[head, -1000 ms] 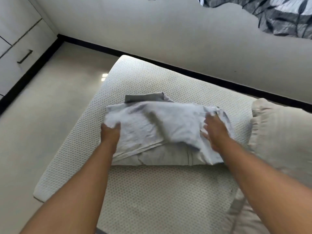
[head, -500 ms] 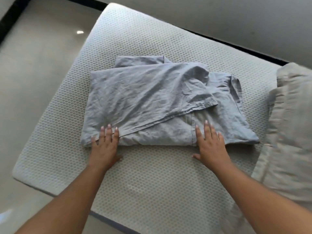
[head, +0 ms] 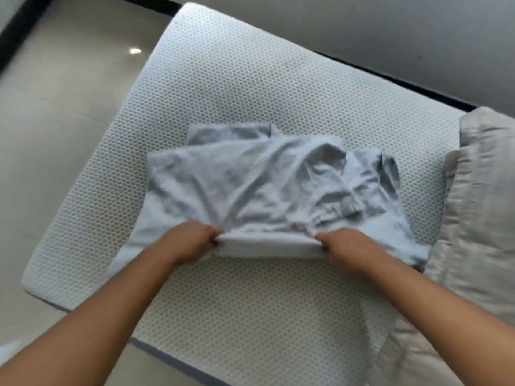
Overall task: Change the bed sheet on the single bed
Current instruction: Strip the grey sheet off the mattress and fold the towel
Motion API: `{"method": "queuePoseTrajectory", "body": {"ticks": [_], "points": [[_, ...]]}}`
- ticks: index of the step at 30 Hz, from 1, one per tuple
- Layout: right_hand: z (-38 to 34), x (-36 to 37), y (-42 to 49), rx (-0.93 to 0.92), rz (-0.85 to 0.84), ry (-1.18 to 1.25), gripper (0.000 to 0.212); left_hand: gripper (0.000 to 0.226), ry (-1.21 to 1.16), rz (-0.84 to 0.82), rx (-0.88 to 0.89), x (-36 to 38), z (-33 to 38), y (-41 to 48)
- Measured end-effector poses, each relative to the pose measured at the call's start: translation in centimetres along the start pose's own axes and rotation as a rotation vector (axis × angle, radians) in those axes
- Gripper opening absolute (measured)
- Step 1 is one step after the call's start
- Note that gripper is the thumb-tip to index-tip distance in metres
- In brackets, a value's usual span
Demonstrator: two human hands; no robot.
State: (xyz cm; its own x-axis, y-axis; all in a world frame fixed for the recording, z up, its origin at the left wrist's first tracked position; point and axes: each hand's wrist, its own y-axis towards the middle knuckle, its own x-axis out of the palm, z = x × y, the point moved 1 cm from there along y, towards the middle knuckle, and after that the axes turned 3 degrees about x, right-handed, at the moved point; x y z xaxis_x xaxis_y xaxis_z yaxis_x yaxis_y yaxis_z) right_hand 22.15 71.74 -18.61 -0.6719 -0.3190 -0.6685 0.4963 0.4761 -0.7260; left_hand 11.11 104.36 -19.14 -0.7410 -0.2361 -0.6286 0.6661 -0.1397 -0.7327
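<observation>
A folded, wrinkled light grey bed sheet [head: 259, 188] lies in the middle of the bare white mattress [head: 250, 87] with its honeycomb texture. My left hand [head: 189, 242] grips the sheet's near edge on the left, fingers curled round the cloth. My right hand [head: 345, 247] grips the same near edge on the right. Between the hands the edge is bunched and lifted a little off the mattress.
A beige pillow or bundled cloth [head: 485, 207] lies along the mattress's right side. Shiny beige floor tiles [head: 61, 112] lie to the left. A wall with a dark skirting strip [head: 390, 76] runs behind the mattress. The mattress's near edge [head: 156, 349] is close to me.
Half a second ago both hands lay flat on the sheet's near edge. Now their fingers have curled round that edge and drawn closer together, bunching and lifting the cloth.
</observation>
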Motion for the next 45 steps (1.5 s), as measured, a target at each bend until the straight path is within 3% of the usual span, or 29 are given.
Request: {"method": "queuePoseTrajectory", "body": {"ticks": [3, 5, 7, 10, 13, 15, 17, 20, 27, 29, 31, 33, 34, 36, 38, 42, 43, 45], "points": [[0.5, -2.1, -3.2, -0.092, -0.303, 0.126, 0.023, 0.017, -0.259, -0.314, 0.033, -0.5, -0.2, -3.1], [1.1, -4.0, -3.8, -0.063, -0.329, 0.192, 0.031, 0.021, -0.339, -0.333, 0.030, -1.5, -1.0, -3.7], [1.6, -5.7, -2.4, -0.010, -0.139, 0.210, 0.035, 0.022, -0.342, -0.177, 0.002, -3.0, -1.9, -2.6], [1.9, -7.4, 2.0, 0.099, 0.212, 0.242, 0.035, 0.026, -0.278, 0.204, -0.130, -4.8, -3.1, 1.4], [2.0, -7.6, 6.2, 0.192, 0.471, 0.039, 0.029, 0.023, -0.046, 0.569, -0.271, -5.9, -3.1, 4.3], [1.4, -6.3, 7.8, 0.245, 0.568, -0.024, 0.034, 0.030, 0.005, 0.686, -0.281, -5.3, -2.6, 5.3], [0.3, -3.9, 8.0, 0.201, 0.488, -0.005, 0.053, 0.054, 0.020, 0.614, -0.219, -3.1, -2.0, 5.6], [0.2, 1.3, 7.0, 0.150, 0.221, -0.028, 0.073, 0.074, 0.100, 0.473, -0.168, 2.4, -2.6, 4.3], [3.2, 7.0, 3.9, 0.241, 0.052, -0.048, 0.085, 0.071, -0.024, 0.402, -0.373, 12.0, -6.1, -0.5], [2.0, 6.2, 3.7, 0.290, 0.042, -0.004, 0.091, 0.073, -0.212, 0.468, -0.554, 12.6, -4.5, -1.1], [-0.4, 5.3, 3.4, 0.287, 0.165, 0.095, 0.097, 0.085, -0.613, 0.669, -0.842, 12.0, -2.0, -1.4], [-3.8, 4.9, 3.0, 0.097, 0.405, 0.137, 0.093, 0.087, -1.089, 0.856, -1.171, 11.1, 0.5, -1.2], [-5.6, 5.1, 3.0, -0.012, 0.494, 0.128, 0.090, 0.081, -1.313, 0.894, -1.243, 10.6, 2.0, -1.0], [-8.3, 5.8, 3.7, -0.109, 0.452, 0.128, 0.085, 0.069, -1.801, 0.929, -1.127, 9.3, 4.4, 0.0], [-9.5, 6.7, 4.5, -0.085, 0.261, 0.132, 0.085, 0.069, -2.128, 0.987, -0.995, 8.4, 4.5, 1.4], [-9.2, 6.9, 5.2, -0.094, 0.156, 0.096, 0.097, 0.061, -2.332, 1.113, -1.040, 8.9, 0.9, 4.8], [-8.9, 6.7, 5.1, -0.101, 0.157, 0.109, 0.101, 0.058, -2.261, 1.177, -1.047, 7.8, 1.3, 4.5], [-8.3, 6.0, 4.3, -0.093, 0.187, 0.260, 0.110, 0.057, -1.858, 1.427, -0.948, 3.9, 4.6, 3.0]]}}
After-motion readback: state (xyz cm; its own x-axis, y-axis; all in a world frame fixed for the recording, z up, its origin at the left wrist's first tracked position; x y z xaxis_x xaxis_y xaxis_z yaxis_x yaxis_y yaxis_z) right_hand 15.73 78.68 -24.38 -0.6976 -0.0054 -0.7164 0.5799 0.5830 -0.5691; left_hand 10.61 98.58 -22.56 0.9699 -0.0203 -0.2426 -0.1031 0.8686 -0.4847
